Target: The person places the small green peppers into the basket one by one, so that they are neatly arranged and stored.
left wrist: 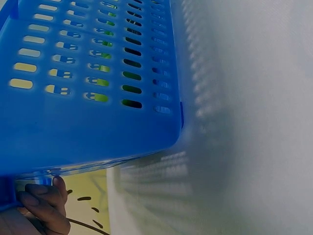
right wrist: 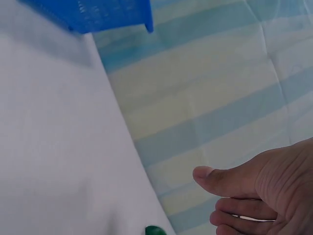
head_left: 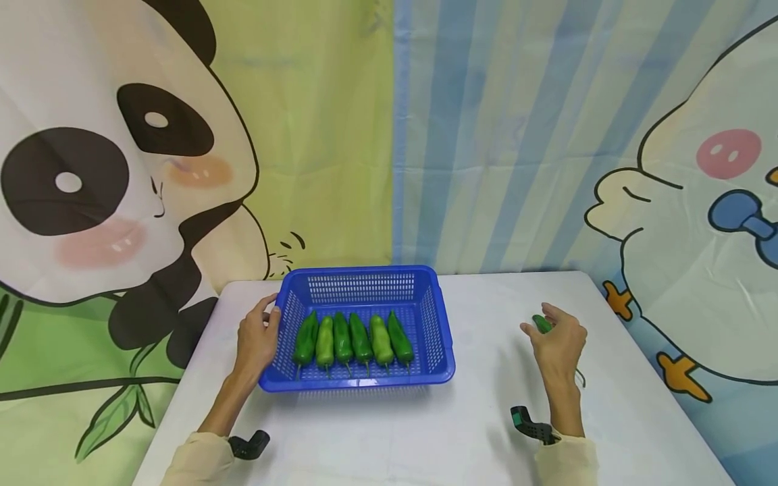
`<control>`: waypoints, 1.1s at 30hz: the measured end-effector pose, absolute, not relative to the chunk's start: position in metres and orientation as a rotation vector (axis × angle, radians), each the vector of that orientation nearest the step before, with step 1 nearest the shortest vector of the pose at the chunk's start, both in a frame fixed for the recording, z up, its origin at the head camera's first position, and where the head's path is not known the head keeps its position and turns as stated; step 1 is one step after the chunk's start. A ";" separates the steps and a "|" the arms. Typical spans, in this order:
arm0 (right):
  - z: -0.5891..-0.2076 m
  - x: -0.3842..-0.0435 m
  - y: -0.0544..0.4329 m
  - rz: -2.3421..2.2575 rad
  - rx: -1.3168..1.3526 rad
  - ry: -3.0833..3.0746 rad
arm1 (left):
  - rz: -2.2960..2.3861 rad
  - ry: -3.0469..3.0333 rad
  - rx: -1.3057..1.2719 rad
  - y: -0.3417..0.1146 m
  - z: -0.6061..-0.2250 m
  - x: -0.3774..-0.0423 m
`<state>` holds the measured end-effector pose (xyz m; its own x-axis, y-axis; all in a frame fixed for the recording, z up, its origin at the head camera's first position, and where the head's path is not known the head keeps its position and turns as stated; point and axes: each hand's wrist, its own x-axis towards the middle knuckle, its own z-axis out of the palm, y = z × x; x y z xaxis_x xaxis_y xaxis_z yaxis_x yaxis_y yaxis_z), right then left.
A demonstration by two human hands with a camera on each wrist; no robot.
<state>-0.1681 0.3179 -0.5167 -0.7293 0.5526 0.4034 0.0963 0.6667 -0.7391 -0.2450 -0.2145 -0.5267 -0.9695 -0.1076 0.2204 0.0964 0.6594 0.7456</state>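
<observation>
A blue plastic basket [head_left: 358,383] with slotted walls holds several green peppers [head_left: 342,337] lying side by side, stems toward me. My left hand [head_left: 258,337] grips the basket's left rim; in the left wrist view its fingers [left wrist: 49,205] curl at the rim beside the slotted wall. Over at the right, my right hand [head_left: 558,341] hovers above a single green pepper [head_left: 542,324] on the table, its thumb and fingers apart. The hand covers the pepper's middle; its tip and thin stem show. Only the pepper's tip [right wrist: 155,230] appears in the right wrist view, clear of the fingers.
The white table [head_left: 365,439] ends at the back against a curtain [head_left: 486,135] printed with stripes and cartoon animals. A black wrist device [head_left: 531,426] sits on the right wrist and another [head_left: 249,445] on the left.
</observation>
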 end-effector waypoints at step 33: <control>-0.568 -0.172 0.362 0.933 -0.757 -2.326 | -1.210 -2.624 0.001 -0.215 -0.527 -0.245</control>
<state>-0.1719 0.3620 -0.5677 -0.7103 0.6573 0.2520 0.3010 0.6073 -0.7353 -0.2452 -0.2148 -0.5274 -0.9684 -0.1050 0.2261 0.1037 0.6550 0.7485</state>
